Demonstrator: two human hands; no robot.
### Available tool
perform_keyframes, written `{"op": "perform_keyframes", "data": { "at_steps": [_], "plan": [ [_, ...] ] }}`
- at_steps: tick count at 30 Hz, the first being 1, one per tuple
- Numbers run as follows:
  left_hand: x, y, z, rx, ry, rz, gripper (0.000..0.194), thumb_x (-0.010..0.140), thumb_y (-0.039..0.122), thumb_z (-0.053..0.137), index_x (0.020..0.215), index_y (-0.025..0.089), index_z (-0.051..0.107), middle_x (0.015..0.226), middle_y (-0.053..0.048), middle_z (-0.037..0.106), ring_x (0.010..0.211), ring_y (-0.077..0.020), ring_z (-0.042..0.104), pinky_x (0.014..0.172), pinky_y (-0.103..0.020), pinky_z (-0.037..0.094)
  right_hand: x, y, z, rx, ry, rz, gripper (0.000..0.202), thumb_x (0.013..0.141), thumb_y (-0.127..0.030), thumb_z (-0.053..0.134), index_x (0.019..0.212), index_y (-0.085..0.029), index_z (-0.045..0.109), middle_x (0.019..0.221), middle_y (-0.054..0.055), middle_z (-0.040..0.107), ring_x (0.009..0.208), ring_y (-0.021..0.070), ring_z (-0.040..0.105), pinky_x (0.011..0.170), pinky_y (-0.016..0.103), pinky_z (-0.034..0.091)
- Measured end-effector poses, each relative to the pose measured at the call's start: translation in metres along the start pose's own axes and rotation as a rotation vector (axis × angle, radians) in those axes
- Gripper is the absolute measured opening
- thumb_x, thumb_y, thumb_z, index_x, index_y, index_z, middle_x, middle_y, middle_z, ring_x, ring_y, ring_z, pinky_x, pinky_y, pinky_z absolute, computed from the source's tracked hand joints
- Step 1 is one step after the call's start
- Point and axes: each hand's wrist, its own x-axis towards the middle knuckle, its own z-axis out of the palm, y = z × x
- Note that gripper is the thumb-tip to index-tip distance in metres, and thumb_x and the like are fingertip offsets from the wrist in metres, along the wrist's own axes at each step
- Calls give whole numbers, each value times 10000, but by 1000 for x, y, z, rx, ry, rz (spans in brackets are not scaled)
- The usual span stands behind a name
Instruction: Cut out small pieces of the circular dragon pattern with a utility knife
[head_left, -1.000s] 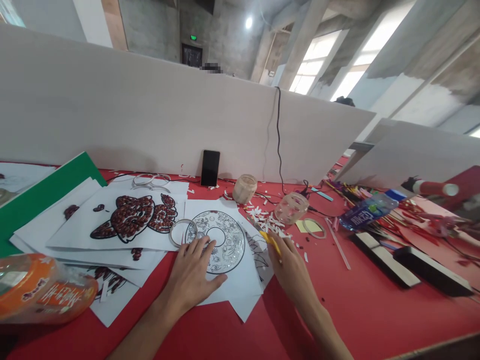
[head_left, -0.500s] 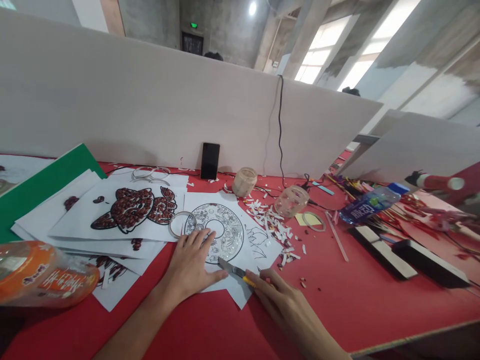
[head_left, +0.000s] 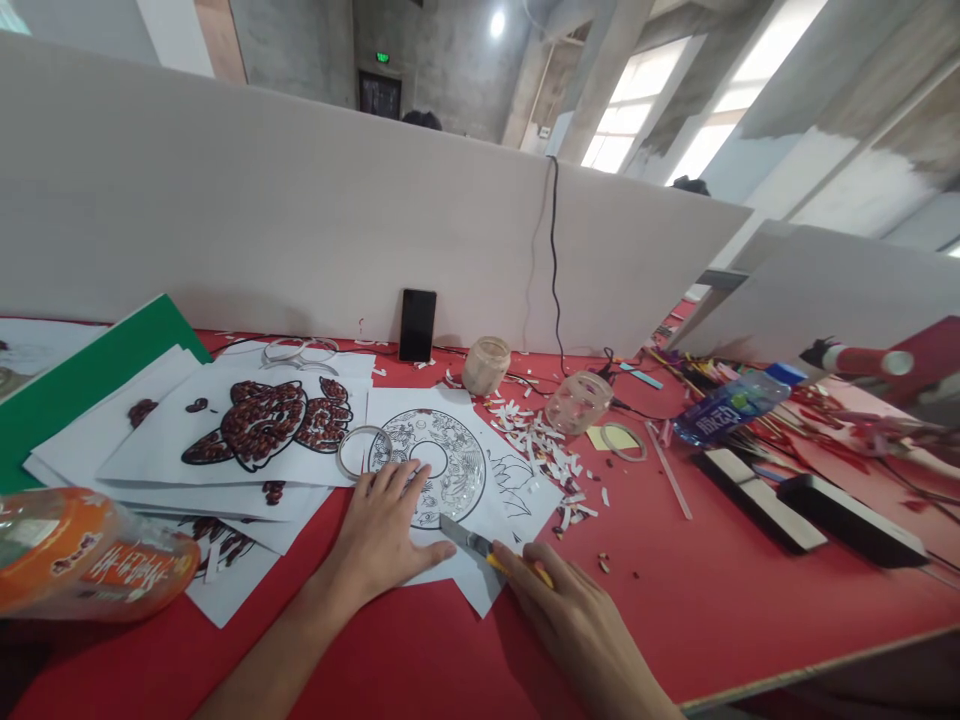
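Observation:
My left hand lies flat with fingers spread on a white sheet printed with a ring-shaped line drawing. In my right hand is a yellow-handled utility knife, its blade pointing left. The tip is at the lower rim of the printed ring; whether it presses into the paper I cannot tell. A roll of tape lies by the left fingertips, over the ring's left edge. Under the sheet's right side, another paper with a line drawing sticks out.
Left are stacked sheets with a bean-covered animal picture, a green board and an orange-labelled plastic jar. Two small jars, white scraps, a phone, a bottle and black-and-white blocks stand or lie beyond.
The view has shifted slightly. My right fingers sit a little differently on the knife, with more of its yellow handle showing behind them. My left hand stays in place on the sheet.

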Motion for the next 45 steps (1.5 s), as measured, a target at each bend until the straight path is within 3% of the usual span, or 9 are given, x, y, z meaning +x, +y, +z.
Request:
{"op": "perform_keyframes", "data": {
  "at_steps": [7,15,18,25,30,33,36,40,45],
  "plan": [
    [0,2,-2,-8,-14,-5,877,789,697,660,1498,216,474,1528,-113,518,1369,-383,442,1121,-575,322,2,-5,2,-68,-5,0,478,996,-107,386,1382,-277,609,1083,116,705,805,212,745,679,332,618],
    [1,2,-4,-24,-13,-7,869,792,717,640,1502,245,472,1519,-111,525,1372,-387,447,1132,-572,315,8,-6,-3,214,-28,142,408,1072,-264,358,1399,-297,599,1094,92,718,812,186,754,661,280,621],
    [1,2,-4,-26,-10,-6,868,791,718,641,1496,239,478,1520,-112,524,1369,-387,449,1129,-576,319,13,-3,-5,321,-49,234,353,1080,-326,359,1300,-286,632,1112,86,741,841,207,764,681,301,611],
    [1,2,-4,-15,-26,-20,870,785,710,648,1496,238,478,1529,-105,520,1378,-388,445,1128,-573,323,30,7,-11,388,-234,460,324,1080,-435,322,1051,-265,596,732,18,733,660,253,747,542,283,467],
    [0,2,-3,-8,-31,-16,885,792,704,650,1505,214,465,1532,-111,517,1377,-386,441,1124,-575,322,33,12,-16,392,-233,396,356,1092,-422,311,1123,-275,633,791,18,748,696,228,738,590,285,477],
    [0,1,-3,-14,-18,0,871,818,713,625,1507,206,460,1525,-111,522,1367,-383,446,1114,-569,331,25,13,-11,247,-138,234,361,1088,-386,356,1347,-292,590,994,52,759,817,223,728,710,326,513],
    [0,0,-5,-24,0,20,722,925,656,522,1483,201,484,1503,-107,542,1350,-356,460,1093,-544,351,15,16,-5,80,-78,94,389,1077,-330,397,1433,-297,549,1061,78,720,879,231,685,769,368,503],
    [3,3,-7,-35,10,-1,526,999,456,452,1454,199,510,1481,-88,564,1326,-306,479,1078,-510,364,11,22,-4,17,-69,40,389,1054,-233,427,1401,-316,582,1192,101,671,999,248,654,812,382,494],
    [6,8,-9,-38,8,-51,524,928,395,542,1420,213,543,1447,-69,590,1307,-305,495,1108,-513,332,38,16,-10,120,-35,81,271,1029,-248,503,1250,-289,655,1199,85,672,1019,249,647,845,384,485]
  ]
}}
